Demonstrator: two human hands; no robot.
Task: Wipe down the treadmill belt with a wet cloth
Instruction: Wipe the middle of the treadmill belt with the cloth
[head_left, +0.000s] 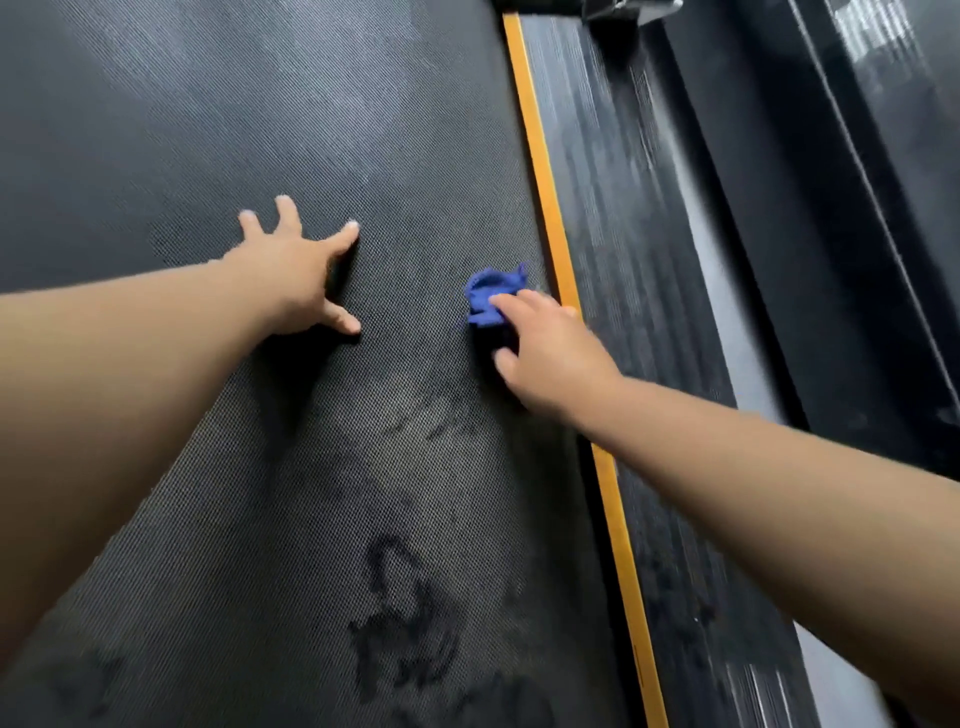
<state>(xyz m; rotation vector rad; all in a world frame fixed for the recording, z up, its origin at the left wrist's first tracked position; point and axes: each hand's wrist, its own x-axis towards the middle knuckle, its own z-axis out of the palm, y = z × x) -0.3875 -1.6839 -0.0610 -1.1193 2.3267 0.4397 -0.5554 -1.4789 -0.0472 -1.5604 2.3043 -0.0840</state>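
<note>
Two hands work the dark woven-textured treadmill belt (363, 130). Left hand (296, 270), fingers spread flat, presses the belt, probably as a brace. At its 3 o'clock, Right hand (545, 348) curls round the crumpled blue cloth (491, 296), just beside the yellow edge strip (550, 234). Open belt extends toward 12 and 9 o'clock.

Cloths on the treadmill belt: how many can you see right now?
1. A bunched blue cloth lies on the belt beside the yellow strip, gripped by the right hand, which hides part of it. The left hand holds none.
</note>
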